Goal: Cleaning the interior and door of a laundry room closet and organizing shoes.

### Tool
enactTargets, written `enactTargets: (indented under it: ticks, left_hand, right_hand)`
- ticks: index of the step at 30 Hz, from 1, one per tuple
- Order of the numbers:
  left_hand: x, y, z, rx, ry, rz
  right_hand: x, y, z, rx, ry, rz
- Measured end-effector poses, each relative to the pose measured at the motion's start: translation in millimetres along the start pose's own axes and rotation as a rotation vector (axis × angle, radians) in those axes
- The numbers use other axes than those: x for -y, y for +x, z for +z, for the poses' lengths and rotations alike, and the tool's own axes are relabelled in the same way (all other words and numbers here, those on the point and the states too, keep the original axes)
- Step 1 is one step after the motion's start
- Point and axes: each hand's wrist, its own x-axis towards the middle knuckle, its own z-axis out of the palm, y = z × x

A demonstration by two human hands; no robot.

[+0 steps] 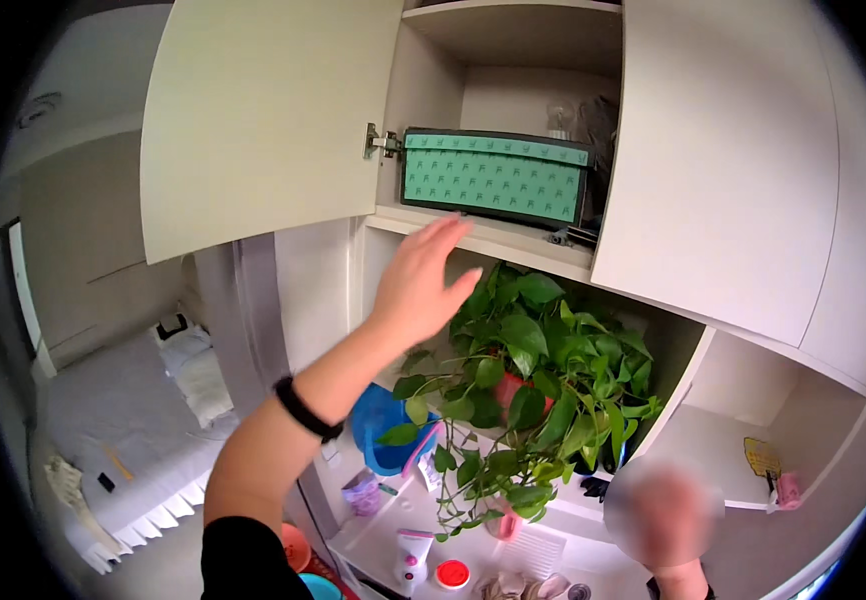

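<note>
My left hand [425,281] is raised, fingers apart, just below the green patterned storage box [493,176] with dark edges. That box sits on the shelf of an upper cabinet, whose white door [268,120] is swung out to the left. Nothing shows in this hand, and a black band circles the wrist. My right hand [662,514] is low at the right, under a blurred patch, near the trailing leaves of a potted plant [527,337]; its fingers and anything in them cannot be made out.
A blue plastic basin [384,431] stands below my left forearm. On the white counter are a white tube [412,559], a red-lidded container [452,574] and a pink cup [506,523]. The cabinet's shelf edge [493,241] runs above the plant. A bed [133,427] lies at far left.
</note>
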Motion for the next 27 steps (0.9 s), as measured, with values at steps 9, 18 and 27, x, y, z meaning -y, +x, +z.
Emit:
enactTargets:
  ticks: [9, 18, 27]
  left_hand:
    - [31.4, 148.6, 60.0, -0.080, 0.357, 0.206]
    - [51.7, 217.3, 97.5, 0.101, 0.411, 0.133]
    - [56.2, 241.9, 84.1, -0.112, 0.291, 0.158]
  right_hand:
    - [-9.3, 40.9, -45.0, 0.028, -0.374, -0.086]
    - [-45.2, 99.4, -61.6, 0.044, -0.585, -0.225]
    - [-96.9, 167.6, -43.6, -0.189, -0.600, -0.279]
